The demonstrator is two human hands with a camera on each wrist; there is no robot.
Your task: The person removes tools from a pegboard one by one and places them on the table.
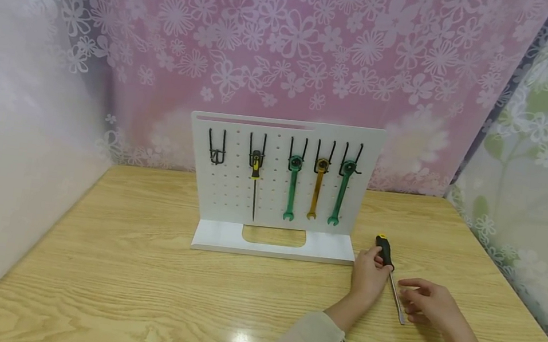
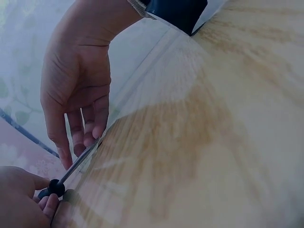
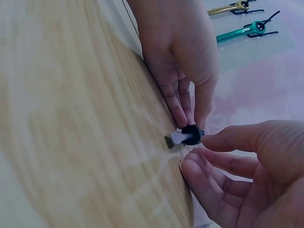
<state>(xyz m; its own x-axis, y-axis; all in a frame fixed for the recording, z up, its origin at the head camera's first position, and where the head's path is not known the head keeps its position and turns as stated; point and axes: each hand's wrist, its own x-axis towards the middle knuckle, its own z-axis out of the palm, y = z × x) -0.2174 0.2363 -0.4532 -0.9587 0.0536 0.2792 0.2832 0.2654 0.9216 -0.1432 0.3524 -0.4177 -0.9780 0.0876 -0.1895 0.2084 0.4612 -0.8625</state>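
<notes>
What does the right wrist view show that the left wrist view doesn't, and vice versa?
Only the right wrist view shows parts of a green wrench and a yellow wrench. Only the left wrist view shows a cuff and a dark band near the right wrist. Both show the left hand holding a screwdriver, the right hand close to it, and the wood-grain tabletop.

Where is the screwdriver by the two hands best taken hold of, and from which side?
Probably by its thick black handle, coming from the right: the left hand holds it from the left, its upper right side shows bare, and the metal shaft is much thinner.
</notes>
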